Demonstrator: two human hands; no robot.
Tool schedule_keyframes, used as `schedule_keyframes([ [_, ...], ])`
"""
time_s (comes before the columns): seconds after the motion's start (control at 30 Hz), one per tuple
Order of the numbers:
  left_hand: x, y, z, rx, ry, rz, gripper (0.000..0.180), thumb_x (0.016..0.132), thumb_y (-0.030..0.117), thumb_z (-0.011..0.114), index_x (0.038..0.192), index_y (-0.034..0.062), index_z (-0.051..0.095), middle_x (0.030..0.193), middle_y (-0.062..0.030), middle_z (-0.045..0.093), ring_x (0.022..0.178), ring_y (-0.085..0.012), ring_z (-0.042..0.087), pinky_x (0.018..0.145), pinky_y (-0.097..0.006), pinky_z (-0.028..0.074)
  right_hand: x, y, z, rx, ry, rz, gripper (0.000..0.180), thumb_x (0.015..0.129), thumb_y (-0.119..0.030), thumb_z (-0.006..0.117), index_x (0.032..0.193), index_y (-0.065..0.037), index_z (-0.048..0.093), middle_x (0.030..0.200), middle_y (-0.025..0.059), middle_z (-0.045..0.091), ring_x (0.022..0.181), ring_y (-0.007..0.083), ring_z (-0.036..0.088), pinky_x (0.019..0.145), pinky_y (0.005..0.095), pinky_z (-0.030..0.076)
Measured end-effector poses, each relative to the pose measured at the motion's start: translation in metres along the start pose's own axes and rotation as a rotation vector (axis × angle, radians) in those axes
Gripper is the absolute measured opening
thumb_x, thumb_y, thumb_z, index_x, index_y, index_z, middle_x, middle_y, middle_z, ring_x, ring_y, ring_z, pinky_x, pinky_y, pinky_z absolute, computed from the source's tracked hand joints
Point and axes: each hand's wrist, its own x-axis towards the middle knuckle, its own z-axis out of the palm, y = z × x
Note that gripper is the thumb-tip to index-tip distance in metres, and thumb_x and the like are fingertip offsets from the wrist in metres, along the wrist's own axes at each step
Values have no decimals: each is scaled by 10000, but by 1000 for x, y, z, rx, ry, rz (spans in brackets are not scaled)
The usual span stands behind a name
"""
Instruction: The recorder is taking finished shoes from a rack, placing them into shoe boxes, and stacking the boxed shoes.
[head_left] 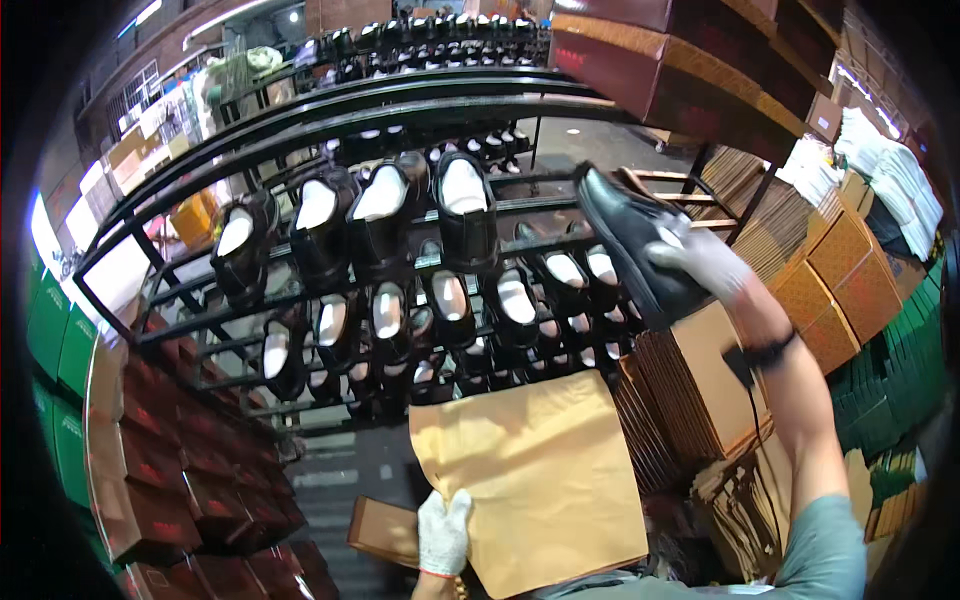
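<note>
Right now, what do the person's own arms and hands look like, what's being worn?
Both hands wear knit work gloves: the left hand a white one with a red cuff edge, the right hand a greyish-white one. The right wrist carries a dark band with a thin cable trailing along the forearm, and a grey-green short sleeve covers the upper arm.

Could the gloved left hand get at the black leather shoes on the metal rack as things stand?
Probably not right away: the left hand is low and grips the tan paper sheet, which lies between it and the black leather shoes on the black metal rack. It would need to let go first.
</note>
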Motion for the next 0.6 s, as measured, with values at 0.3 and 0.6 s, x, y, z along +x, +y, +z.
schedule_keyframes([
  [0.3, -41, 93, 38, 147, -273, 78, 350, 1100, 207, 622, 1291, -73, 708, 1166, -133, 770, 1022, -171, 715, 894, -338, 579, -244, -24, 32, 577, -271, 403, 483, 766, -254, 948, 1184, -45, 827, 1316, 132, 747, 1270, 261, 683, 1162, 413, 492],
  [0.6, -83, 15, 203, 761, -795, 208, 969, 1064, 209, 606, 1747, -78, -18, 970, -339, 750, 815, -494, 767, 731, -565, 624, -163, -50, -43, -242, -364, -534, 790, 681, -130, 833, 1459, -127, 693, 1183, 119, 778, 1049, 387, 702, 916, 476, 529],
])
